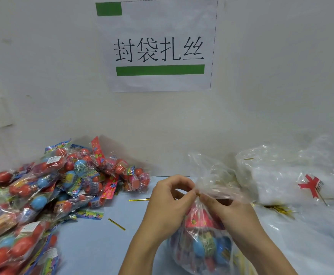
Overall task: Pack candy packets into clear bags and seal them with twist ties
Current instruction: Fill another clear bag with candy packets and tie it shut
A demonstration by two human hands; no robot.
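A clear bag (202,247) filled with red and blue candy packets stands on the blue table in front of me. Its neck is gathered at the top, with loose plastic flaring above. My left hand (168,203) and my right hand (229,213) both pinch the gathered neck, where a gold twist tie (198,194) is wrapped; only its short end shows between my fingertips.
A large heap of candy packets (43,195) fills the left side. Loose gold twist ties (116,224) lie on the blue table (94,247), with a bunch (281,210) at right. A pack of empty clear bags (293,179) lies at right. A paper sign (158,44) hangs on the wall.
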